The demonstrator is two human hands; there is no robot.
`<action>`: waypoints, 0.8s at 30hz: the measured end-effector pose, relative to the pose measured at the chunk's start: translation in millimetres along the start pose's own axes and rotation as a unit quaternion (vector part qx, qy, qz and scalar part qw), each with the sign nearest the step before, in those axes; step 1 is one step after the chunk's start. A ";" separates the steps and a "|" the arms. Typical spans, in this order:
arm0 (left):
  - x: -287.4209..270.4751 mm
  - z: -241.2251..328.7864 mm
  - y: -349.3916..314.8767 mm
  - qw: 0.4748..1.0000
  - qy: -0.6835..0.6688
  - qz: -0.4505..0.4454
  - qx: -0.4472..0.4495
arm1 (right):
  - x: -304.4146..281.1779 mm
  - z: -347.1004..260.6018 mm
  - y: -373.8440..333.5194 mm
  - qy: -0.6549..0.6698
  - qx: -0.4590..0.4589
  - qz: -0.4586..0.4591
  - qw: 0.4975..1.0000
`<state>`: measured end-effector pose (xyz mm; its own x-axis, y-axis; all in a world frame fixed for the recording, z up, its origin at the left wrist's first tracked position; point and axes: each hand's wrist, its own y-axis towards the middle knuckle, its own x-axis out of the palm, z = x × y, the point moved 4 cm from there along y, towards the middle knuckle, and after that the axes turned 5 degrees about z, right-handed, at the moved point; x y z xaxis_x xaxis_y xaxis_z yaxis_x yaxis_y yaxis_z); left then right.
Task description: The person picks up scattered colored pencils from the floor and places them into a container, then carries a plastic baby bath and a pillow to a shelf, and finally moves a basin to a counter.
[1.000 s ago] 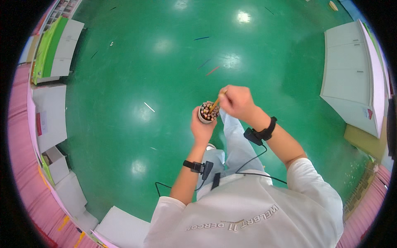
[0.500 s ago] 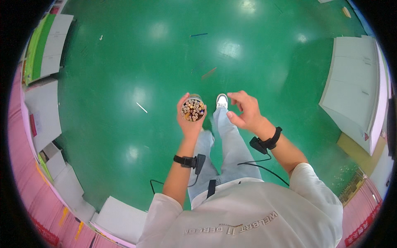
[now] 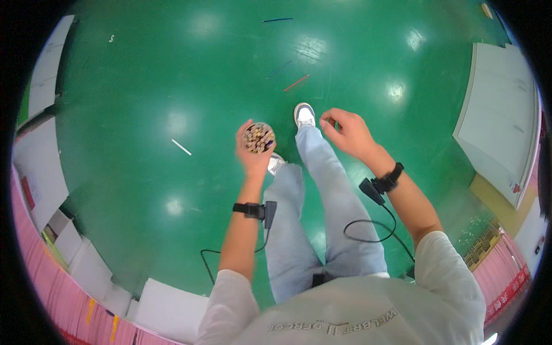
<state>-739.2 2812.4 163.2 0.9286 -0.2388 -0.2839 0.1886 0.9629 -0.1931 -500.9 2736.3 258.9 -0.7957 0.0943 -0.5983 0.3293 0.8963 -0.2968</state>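
Note:
My left hand [image 3: 250, 160] is closed around a round container [image 3: 271, 134] packed with upright pencils [image 3: 259, 138], their ends toward me. My right hand [image 3: 352, 133] hangs to the right of it with loosely bent fingers and nothing visible in them. Ahead of my shoes on the green floor lie a red pencil [image 3: 296, 83], a thin dark blue pencil [image 3: 279, 69] and, farther off, another blue pencil [image 3: 277, 20]. A white stick [image 3: 181, 147] lies on the floor left of the container.
A grey-white table [image 3: 499, 115] stands at the right, and white tables [image 3: 40, 167] line the left side. Farther out on the floor are a small white curved piece [image 3: 111, 38] and a pale object [image 3: 487, 10]. Cables [image 3: 368, 221] hang from both wrist straps.
I have stepped forward, so the floor pencils and stick appear nearer my body or shifted in view. The left hand keeps hold of the container; the right hand's fingers have curled in more.

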 end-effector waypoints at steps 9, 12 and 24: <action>14.6 -166.5 66.0 0.998 0.064 0.000 -0.013 | 145.4 285.3 114.4 -0.266 0.007 -0.052 0.963; 25.3 -189.3 88.6 0.997 0.069 -0.027 0.008 | 195.3 322.2 137.8 -0.331 -0.060 -0.076 0.939; 44.7 -230.6 212.0 0.994 0.054 -0.068 0.061 | 318.1 381.4 219.8 -0.469 -0.196 -0.141 0.850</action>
<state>-731.4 2976.9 -107.0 0.8532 -0.3744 -0.3631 0.3545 0.9270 -0.1228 -487.8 2798.1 -280.5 -0.0002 -0.3704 -0.9289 -0.1491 0.9185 -0.3662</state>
